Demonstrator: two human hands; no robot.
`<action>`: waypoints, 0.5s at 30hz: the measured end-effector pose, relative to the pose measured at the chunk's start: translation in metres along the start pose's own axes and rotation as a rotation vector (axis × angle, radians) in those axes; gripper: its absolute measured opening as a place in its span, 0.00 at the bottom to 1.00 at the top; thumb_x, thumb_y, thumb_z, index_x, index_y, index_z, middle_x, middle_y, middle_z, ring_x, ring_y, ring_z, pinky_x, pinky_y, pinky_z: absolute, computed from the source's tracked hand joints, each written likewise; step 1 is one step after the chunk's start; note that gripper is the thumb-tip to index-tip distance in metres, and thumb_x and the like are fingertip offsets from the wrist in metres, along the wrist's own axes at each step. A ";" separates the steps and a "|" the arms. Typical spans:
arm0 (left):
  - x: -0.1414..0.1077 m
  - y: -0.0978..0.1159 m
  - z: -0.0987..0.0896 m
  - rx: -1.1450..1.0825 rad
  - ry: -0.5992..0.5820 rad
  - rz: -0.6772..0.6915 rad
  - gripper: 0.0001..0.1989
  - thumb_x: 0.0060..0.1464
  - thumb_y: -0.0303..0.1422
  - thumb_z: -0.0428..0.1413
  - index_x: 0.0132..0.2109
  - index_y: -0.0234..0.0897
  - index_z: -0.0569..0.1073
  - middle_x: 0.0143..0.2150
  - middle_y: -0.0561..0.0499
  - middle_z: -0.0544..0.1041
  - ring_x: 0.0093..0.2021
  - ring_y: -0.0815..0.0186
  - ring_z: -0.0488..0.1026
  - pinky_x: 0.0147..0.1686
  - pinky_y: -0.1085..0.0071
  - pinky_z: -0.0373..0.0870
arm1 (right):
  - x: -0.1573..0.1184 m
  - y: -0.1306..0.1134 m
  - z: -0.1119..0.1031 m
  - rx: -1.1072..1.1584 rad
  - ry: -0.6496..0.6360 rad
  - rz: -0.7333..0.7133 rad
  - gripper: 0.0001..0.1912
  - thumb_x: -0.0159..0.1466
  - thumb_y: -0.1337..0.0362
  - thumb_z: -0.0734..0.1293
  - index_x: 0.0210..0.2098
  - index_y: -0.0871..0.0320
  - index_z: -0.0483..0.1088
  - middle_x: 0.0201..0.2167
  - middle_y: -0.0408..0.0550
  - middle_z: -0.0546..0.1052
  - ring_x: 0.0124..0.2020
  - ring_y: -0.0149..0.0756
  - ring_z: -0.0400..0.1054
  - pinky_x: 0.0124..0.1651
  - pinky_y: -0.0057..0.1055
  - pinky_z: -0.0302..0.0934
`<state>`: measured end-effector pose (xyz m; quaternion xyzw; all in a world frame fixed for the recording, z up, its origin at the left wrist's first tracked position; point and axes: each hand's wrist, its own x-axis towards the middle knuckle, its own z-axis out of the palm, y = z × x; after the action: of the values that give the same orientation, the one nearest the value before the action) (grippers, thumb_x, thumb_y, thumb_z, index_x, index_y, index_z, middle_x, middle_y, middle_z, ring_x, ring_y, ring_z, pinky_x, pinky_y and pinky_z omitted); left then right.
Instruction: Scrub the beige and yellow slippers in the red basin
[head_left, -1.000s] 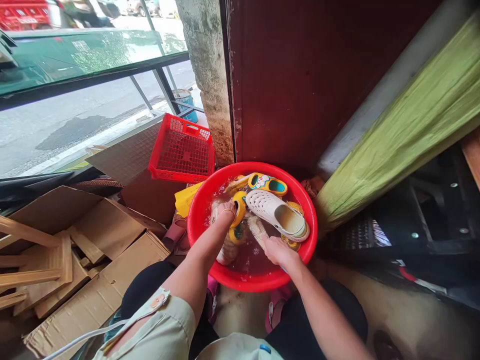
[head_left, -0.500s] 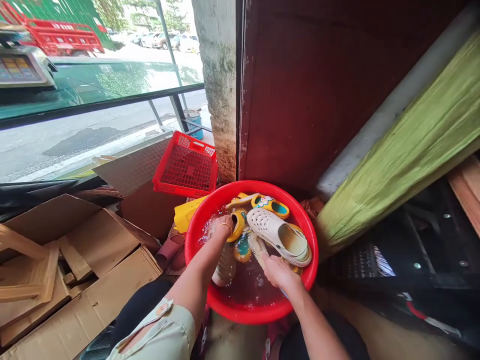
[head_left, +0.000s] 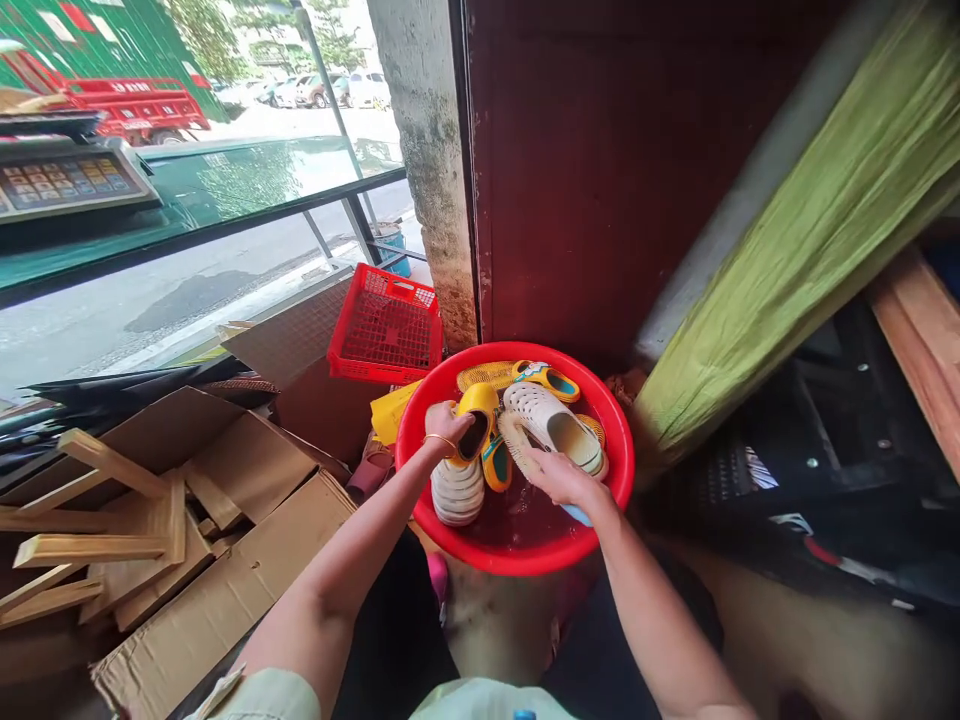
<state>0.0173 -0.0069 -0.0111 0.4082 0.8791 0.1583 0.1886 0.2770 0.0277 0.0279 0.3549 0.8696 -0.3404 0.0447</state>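
A red basin (head_left: 517,560) holds dark water and several shoes. My left hand (head_left: 448,424) grips a yellow clog (head_left: 480,402) by its edge, its dark opening facing me. My right hand (head_left: 559,476) is closed round a pale-bristled brush (head_left: 516,436), whose bristles are beside the yellow clog; a blue end shows under the palm. A white clog (head_left: 534,405) lies right of the brush. Below my left hand is another white shoe (head_left: 457,492), and a yellow and teal shoe (head_left: 496,464) rests between the hands. More yellow shoes (head_left: 559,382) lie at the basin's back.
A red crate (head_left: 390,330) stands behind the basin on the left. Cardboard (head_left: 277,540) and wooden pieces (head_left: 105,545) lie at left. A dark red panel (head_left: 600,180) rises behind the basin, and a green cloth-like roll (head_left: 787,270) slants down at its right.
My left hand has raised the yellow clog out of the water. The brush remains in my right hand, near the clog. The view has shifted, and the basin appears higher.
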 end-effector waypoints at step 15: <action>-0.025 0.015 0.007 -0.433 0.625 0.917 0.44 0.55 0.42 0.62 0.71 0.37 0.50 0.70 0.31 0.63 0.69 0.47 0.63 0.65 0.47 0.64 | 0.043 -0.002 0.003 0.905 0.082 -0.083 0.37 0.62 0.46 0.69 0.65 0.54 0.63 0.35 0.44 0.77 0.17 0.29 0.66 0.18 0.27 0.58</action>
<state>0.0457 -0.0165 -0.0057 0.6323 0.5748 0.5119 -0.0879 0.2433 0.0498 0.0126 0.3168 0.6481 -0.6731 -0.1631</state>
